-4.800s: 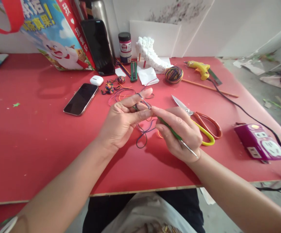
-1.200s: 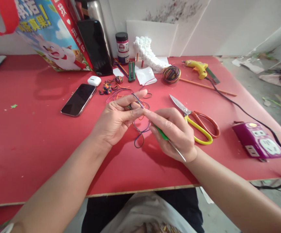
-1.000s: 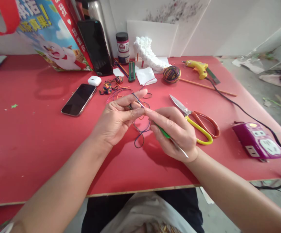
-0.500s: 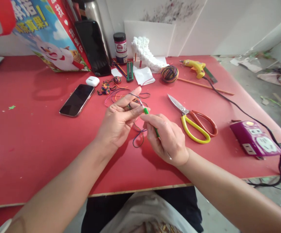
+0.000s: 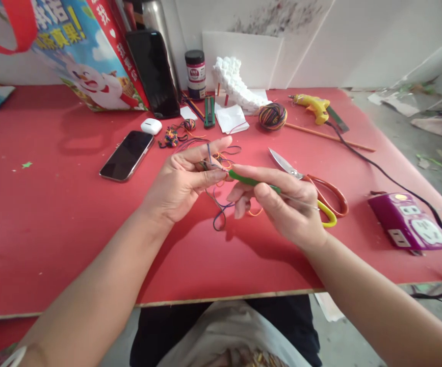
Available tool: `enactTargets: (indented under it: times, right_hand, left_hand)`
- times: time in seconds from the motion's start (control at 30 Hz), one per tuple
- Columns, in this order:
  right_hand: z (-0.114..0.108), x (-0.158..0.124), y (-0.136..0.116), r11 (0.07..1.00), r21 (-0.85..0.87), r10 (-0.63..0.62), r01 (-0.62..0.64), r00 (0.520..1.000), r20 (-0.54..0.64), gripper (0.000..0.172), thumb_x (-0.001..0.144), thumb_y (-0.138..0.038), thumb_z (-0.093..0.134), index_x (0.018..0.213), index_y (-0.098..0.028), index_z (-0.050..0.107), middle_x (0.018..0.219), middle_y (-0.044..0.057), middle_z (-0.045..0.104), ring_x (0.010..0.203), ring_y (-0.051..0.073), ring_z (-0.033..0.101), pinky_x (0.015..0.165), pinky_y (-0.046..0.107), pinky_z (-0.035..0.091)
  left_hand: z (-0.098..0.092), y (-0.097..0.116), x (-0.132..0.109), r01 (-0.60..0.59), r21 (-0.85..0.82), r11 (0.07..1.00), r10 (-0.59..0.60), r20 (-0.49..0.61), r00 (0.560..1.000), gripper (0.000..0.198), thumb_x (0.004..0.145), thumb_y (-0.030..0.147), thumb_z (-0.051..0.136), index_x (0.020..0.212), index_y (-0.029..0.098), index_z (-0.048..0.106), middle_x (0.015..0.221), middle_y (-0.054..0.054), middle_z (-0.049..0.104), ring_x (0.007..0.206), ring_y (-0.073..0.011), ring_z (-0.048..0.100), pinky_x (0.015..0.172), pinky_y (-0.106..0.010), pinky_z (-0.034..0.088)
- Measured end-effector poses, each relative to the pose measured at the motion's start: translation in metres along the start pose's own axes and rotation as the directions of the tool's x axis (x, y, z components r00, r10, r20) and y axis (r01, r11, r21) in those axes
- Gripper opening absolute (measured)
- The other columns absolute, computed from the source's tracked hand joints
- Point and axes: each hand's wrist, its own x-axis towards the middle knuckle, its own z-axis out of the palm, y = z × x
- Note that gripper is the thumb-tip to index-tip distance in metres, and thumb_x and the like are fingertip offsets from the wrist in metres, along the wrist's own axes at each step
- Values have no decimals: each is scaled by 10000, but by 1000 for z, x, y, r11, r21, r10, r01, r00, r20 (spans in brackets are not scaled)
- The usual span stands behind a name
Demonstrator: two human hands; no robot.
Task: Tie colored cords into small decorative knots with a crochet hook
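In my right hand [image 5: 287, 204] lies a crochet hook with a green grip [image 5: 249, 180], gripped between thumb and fingers. Its bare metal end passes back over the hand. The tip meets the thumb and finger of my left hand [image 5: 184, 176], which pinch the multicoloured yarn [image 5: 209, 153]. One strand loops over the left index finger, which is stretched out. Any stitches at the pinch are too small to make out. Loose yarn loops [image 5: 221, 216] hang or lie beneath both hands on the red table. A multicoloured yarn ball [image 5: 273, 116] rests farther back.
Scissors [image 5: 287, 163] lie just beyond my right hand, partly covered by it. A purple power socket [image 5: 410, 219] and glue gun [image 5: 314, 106] with a black cable are at right. A phone [image 5: 127, 155], earbud case [image 5: 151, 126] and box cutter [image 5: 209, 111] lie behind the hands.
My right hand has moved right and turned, so the crochet hook now lies flatter and more sideways. A yarn strand now shows plainly over the left index finger. The view has shifted slightly.
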Motion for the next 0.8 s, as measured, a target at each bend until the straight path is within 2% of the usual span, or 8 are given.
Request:
enactTargets:
  times: [0.1, 0.23, 0.4, 0.53, 0.63, 0.8]
  right_hand:
    - [-6, 2, -4, 998, 35, 61, -60, 998, -35, 285, 1071, -348, 641, 1265, -198, 786, 874, 53, 782, 651, 150, 728, 585, 302, 635]
    - [-11, 4, -7, 998, -34, 42, -45, 995, -87, 238, 1057, -336, 656, 1176, -204, 813, 785, 31, 742, 590, 141, 670, 524, 296, 572]
    - [-12, 4, -12, 981, -191, -55, 36, 994, -92, 191, 1041, -237, 649, 1129, -194, 814, 809, 36, 731, 614, 141, 657, 554, 300, 551]
    - [-10, 4, -14, 949, -304, -121, 88, 989, -90, 209, 1036, -208, 627, 1128, -191, 814, 798, 39, 738, 653, 155, 680, 608, 314, 574]
    - [-8, 3, -14, 940, -330, -130, 85, 985, -117, 217, 1038, -206, 620, 1130, -192, 816, 776, 33, 728, 643, 152, 672, 613, 314, 574]
    - [-9, 1, -14, 946, -317, -112, 60, 983, -147, 210, 1039, -217, 622, 1107, -206, 821, 791, 33, 739, 653, 154, 685, 604, 305, 571]
  left_hand:
    - [0, -1, -1, -5, 47, 999, 5, 4, 1000, 460, 625, 90, 968, 1047, 247, 872, 773, 3, 772, 758, -166, 757, 785, -292, 627]
    - [2, -1, -2, -18, 102, 995, 21, -24, 1000, 470, 635, 87, 959, 1072, 237, 870, 696, 30, 702, 749, -167, 757, 826, -307, 634]
    - [2, -2, -1, -39, 100, 994, 39, 0, 999, 444, 632, 72, 940, 1038, 239, 879, 688, 30, 701, 713, -148, 739, 779, -281, 631]
    - [3, -1, -1, -17, 73, 997, 19, -33, 999, 428, 643, 51, 924, 1034, 217, 872, 684, 23, 700, 694, -143, 734, 761, -273, 632]
    - [3, 0, -1, 2, 71, 997, 3, -65, 998, 417, 657, 37, 909, 1042, 189, 861, 695, 20, 693, 712, -145, 745, 746, -260, 624]
    - [1, 0, -1, -7, 95, 995, 12, -43, 999, 423, 653, 84, 914, 1052, 215, 859, 702, 26, 710, 730, -146, 752, 724, -244, 621]
